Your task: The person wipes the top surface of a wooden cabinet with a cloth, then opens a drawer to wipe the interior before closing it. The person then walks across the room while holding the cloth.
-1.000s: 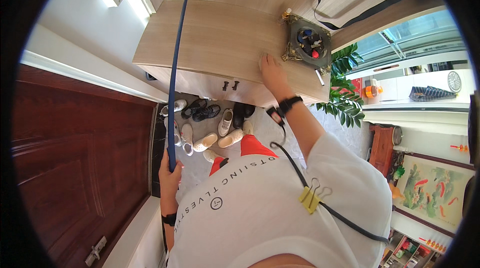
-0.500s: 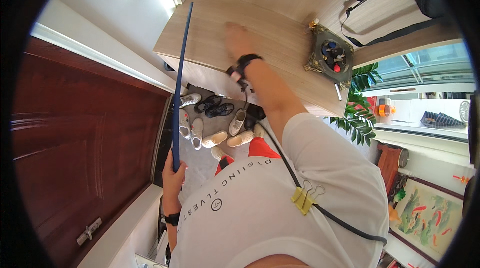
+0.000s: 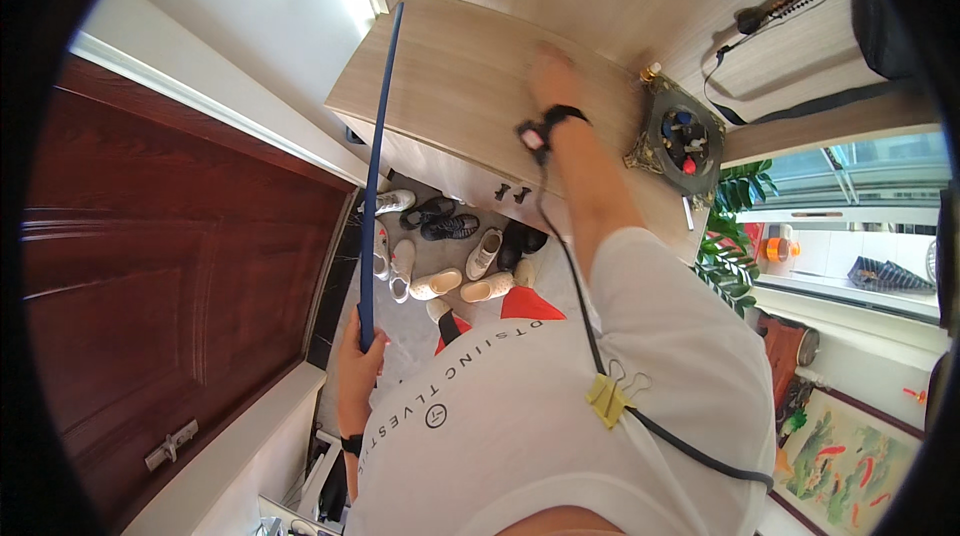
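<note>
My left hand [image 3: 358, 366] is closed round the lower end of a long, thin, dark blue pole [image 3: 380, 136]. The pole stands nearly upright in the picture, its far tip over the left part of the wooden cabinet top [image 3: 450, 46]. My right hand [image 3: 553, 76] is over the same top, near its back, and motion smears its fingers. I cannot tell whether it touches the surface. Right of it sits a dark, ornate tray [image 3: 650, 141] with small items in it, a red one among them.
Several shoes [image 3: 437, 284] lie on the floor below the cabinet. A dark red door [image 3: 150, 236] stands at left. At right are a leafy plant [image 3: 735, 256] and a framed fish picture [image 3: 850, 456]. A black cable [image 3: 570, 266] runs from my right wrist to a yellow clip [image 3: 608, 399].
My right hand has swept to the right across the cabinet top, toward the ornate tray. My left hand still grips the blue pole. The view has shifted slightly.
</note>
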Motion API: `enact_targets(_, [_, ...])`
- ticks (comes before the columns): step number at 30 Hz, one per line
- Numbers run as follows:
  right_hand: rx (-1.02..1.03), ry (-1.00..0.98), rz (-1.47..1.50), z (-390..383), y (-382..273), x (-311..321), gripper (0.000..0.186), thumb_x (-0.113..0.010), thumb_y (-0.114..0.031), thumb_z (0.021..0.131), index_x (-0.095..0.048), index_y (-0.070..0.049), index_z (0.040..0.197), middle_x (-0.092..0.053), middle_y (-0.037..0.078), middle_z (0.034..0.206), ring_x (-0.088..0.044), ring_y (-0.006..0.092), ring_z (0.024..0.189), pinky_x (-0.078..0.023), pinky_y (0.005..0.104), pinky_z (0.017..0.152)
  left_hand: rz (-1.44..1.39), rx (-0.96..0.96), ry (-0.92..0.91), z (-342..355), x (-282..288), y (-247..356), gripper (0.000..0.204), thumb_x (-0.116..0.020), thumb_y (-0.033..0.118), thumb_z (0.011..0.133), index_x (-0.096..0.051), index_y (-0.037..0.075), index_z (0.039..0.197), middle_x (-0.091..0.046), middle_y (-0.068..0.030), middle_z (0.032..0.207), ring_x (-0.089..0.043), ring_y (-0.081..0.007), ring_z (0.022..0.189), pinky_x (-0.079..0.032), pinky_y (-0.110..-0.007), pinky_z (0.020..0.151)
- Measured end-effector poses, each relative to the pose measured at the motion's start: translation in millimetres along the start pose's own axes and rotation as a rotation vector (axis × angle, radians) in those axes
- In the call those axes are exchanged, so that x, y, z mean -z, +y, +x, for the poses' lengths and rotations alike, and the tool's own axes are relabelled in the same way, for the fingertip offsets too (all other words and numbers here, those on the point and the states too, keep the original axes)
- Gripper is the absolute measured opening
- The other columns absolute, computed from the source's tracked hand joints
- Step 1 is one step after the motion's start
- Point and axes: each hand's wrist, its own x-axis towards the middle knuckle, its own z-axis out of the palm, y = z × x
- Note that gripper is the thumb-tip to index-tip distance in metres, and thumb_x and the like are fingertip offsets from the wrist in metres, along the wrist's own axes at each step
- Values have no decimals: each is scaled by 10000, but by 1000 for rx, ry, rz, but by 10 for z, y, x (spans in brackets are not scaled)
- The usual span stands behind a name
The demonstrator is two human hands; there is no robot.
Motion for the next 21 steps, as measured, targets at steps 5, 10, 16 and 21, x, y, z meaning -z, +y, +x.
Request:
enact_targets(5, [581, 63, 200, -404, -1269, -372, 265, -549, -55, 780, -659, -53, 1020, -641, 198, 1100, -605, 351, 1026, -520, 415, 816, -12, -23, 28, 1, -120, 27, 622, -577, 30, 890, -362, 108, 1468, -577, -5, 829, -424, -20, 485, -342, -184, 400])
enact_targets(10, [196, -759, 1094, -688, -630, 58, 287, -531, -112, 930, -584, -75, 1209, -628, 77, 1185, -599, 261, 1094, -520, 424, 889, -21, -66, 26, 57, -68, 86, 652, -589, 11, 881, -342, 97, 1478, -585, -18, 838, -430, -18, 487, -353, -180, 400])
enact_targets(16, [-373, -661, 2007, -648, -4, 487, 295, -614, -248, 942, -567, -53, 1158, -622, 62, 1039, -597, 159, 934, -522, 335, 823, -51, -89, 1, 167, -136, 155, 648, -592, 17, 884, -345, 98, 1477, -581, -16, 834, -426, -16, 487, -355, -179, 404])
enact_targets(21, [551, -153, 901, -690, 328, 307, 299, -584, -218, 955, -514, -54, 1194, -611, 68, 1056, -620, 203, 930, -523, 358, 852, -5, -50, -28, 222, -211, 244, 644, -596, 26, 887, -347, 98, 1476, -580, -10, 834, -419, -16, 485, -345, -181, 403])
